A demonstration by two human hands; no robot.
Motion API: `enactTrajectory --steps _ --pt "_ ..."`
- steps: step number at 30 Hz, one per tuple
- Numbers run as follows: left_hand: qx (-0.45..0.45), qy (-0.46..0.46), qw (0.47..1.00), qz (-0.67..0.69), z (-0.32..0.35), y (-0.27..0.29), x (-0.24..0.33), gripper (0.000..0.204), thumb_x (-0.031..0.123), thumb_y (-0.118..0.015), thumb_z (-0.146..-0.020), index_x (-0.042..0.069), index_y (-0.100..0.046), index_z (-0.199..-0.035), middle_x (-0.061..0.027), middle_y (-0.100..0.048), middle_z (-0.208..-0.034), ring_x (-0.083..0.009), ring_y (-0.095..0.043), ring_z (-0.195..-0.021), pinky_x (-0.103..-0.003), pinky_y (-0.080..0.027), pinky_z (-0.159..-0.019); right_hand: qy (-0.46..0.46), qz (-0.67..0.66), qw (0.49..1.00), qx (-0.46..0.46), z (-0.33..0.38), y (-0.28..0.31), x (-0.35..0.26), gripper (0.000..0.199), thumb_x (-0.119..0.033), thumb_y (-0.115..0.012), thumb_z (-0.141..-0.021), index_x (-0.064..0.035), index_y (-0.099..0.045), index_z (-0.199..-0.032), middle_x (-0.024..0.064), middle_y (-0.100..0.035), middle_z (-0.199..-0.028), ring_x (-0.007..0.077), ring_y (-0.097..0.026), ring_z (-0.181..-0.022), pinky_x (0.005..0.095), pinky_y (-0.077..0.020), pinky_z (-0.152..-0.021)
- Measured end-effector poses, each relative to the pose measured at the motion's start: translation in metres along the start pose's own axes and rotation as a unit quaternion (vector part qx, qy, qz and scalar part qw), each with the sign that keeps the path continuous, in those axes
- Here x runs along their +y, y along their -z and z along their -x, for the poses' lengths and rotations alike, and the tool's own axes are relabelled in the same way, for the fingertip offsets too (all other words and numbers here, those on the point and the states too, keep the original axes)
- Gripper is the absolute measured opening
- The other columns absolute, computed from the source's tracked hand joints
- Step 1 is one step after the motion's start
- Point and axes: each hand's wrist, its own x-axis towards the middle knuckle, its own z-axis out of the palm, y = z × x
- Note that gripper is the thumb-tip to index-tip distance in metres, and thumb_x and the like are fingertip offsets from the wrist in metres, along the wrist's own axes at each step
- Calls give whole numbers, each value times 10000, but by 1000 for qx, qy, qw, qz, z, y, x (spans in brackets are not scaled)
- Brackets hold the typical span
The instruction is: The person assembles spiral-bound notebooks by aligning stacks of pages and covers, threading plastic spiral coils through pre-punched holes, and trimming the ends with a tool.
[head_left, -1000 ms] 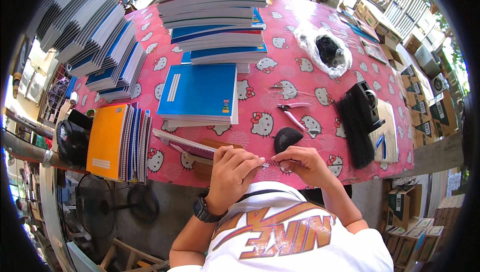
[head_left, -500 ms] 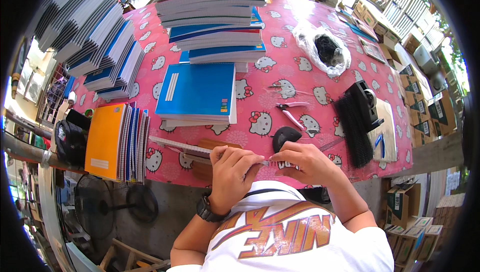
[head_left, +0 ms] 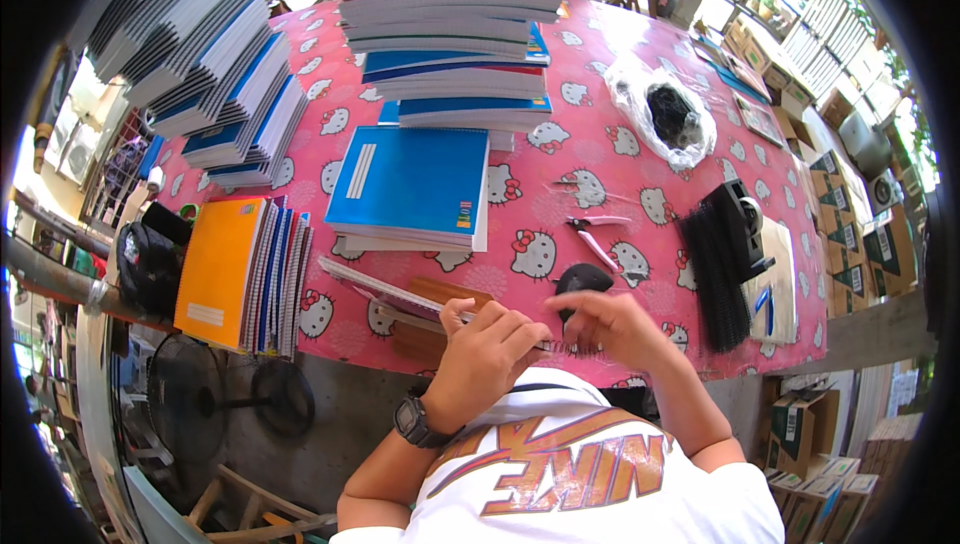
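Observation:
My left hand (head_left: 490, 342) is closed on a thin notebook (head_left: 385, 289) held on edge near the table's front, its pages slanting away to the left. A thin dark spiral coil (head_left: 574, 349) sticks out past my left fingertips to the right. Just above this coil hovers my right hand (head_left: 622, 329), its fingers apart and slightly blurred by motion. Behind that hand lies a rounded black object (head_left: 584, 279). Pink-handled cutting pliers (head_left: 598, 240) rest open farther back. Under the notebook is a brown wooden board (head_left: 425, 344), partly covered.
Blue notebooks (head_left: 408, 179) are stacked ahead, with taller piles (head_left: 455, 19) behind. Orange-covered notebooks (head_left: 220, 269) stand at left. Black coils (head_left: 713, 279) lie beside a tape dispenser (head_left: 740, 229) at right. A plastic bag (head_left: 697, 144) holds black material. Cartons (head_left: 835, 219) are beyond.
My right hand has loosened from the coil, lifted a little and spread its fingers. My left hand keeps its grip on the notebook. The whole view has shifted slightly.

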Motion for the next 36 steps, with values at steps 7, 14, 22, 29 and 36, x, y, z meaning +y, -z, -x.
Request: enactTrajectory --steps 7,14,22,29,36 --pt "3 -72 996 -45 8 -4 -2 199 236 -615 -808 227 -605 -1006 57 -569 -795 -99 -557 -809 -575 -187 -1028 46 454 889 32 -19 25 137 726 -107 -757 -571 -146 -524 -1258 84 -515 -1268 331 -435 -1178 486 -295 -1000" --pt "56 -64 994 -62 16 -11 -7 82 198 -600 -812 128 -582 -773 19 -523 -672 -147 -586 -775 -666 -20 -1066 7 326 944 45 -46 29 106 337 2 -672 -546 -37 -615 -876 111 -536 -905 308 -481 -892 438 -370 -828" --pt "100 -52 994 -6 14 -30 -5 157 261 -626 -801 120 -596 -739 13 -547 -635 -174 -603 -699 -607 -78 -1087 114 386 901 162 -55 2 157 259 -78 -662 -604 -54 -530 -826 184 -412 -1185 391 -398 -1162 454 -330 -969" --pt "86 -68 993 41 10 -15 -3 150 261 -673 -751 129 -602 -740 19 -558 -635 -156 -591 -731 -548 -153 -1075 104 326 922 179 -72 3 179 442 -142 -675 -643 -18 -447 -1000 187 -408 -1190 394 -371 -1192 453 -284 -1009" --pt "119 -91 988 27 4 -20 -10 192 307 -700 -694 152 -589 -707 45 -559 -675 -135 -553 -776 -387 -295 -928 47 365 925 98 -58 20 135 573 -170 -691 -635 -18 -477 -1145 160 -523 -1058 337 -473 -1041 444 -367 -929"
